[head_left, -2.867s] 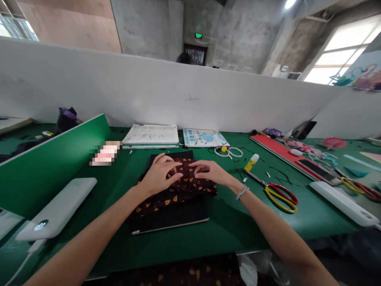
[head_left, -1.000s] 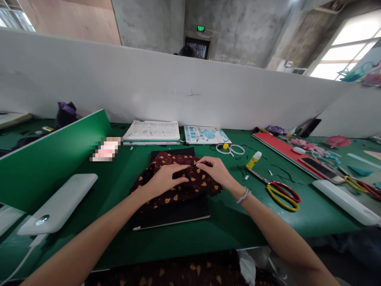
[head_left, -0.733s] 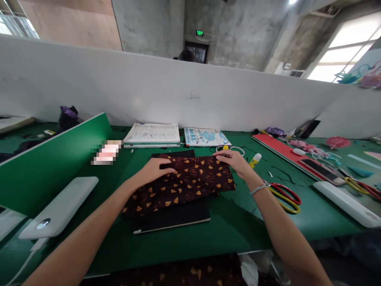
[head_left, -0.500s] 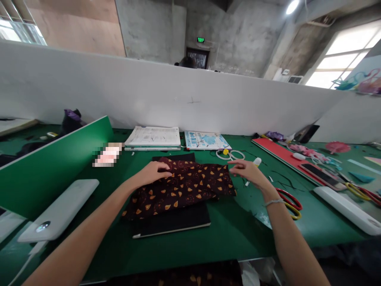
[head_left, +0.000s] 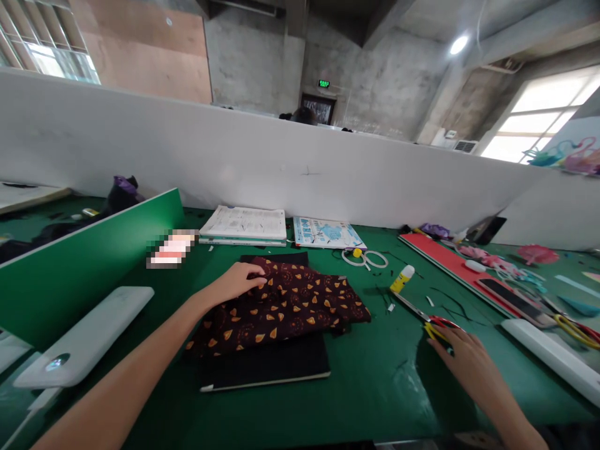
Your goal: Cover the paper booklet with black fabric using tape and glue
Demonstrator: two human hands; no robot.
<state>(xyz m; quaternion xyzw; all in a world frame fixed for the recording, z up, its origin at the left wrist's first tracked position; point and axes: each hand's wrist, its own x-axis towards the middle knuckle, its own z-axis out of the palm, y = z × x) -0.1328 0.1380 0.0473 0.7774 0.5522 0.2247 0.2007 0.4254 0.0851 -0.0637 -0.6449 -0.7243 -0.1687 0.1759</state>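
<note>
The dark patterned cloth [head_left: 281, 306] lies spread over a black notebook [head_left: 267, 365] on the green table [head_left: 370, 387]. The left hand [head_left: 237, 282] rests on the cloth's far left edge, fingers curled onto it. The right hand [head_left: 464, 359] lies flat, fingers loosely spread, over the handles of the red-and-yellow scissors [head_left: 429, 319]. A glue stick [head_left: 402, 278] lies just beyond the blades.

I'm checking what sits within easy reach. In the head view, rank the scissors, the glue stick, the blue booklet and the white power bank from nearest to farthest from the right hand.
From the right hand:
1. Scissors, under its fingertips.
2. Glue stick, further back and slightly left.
3. Blue booklet, back by the white partition.
4. White power bank, far left edge.
</note>
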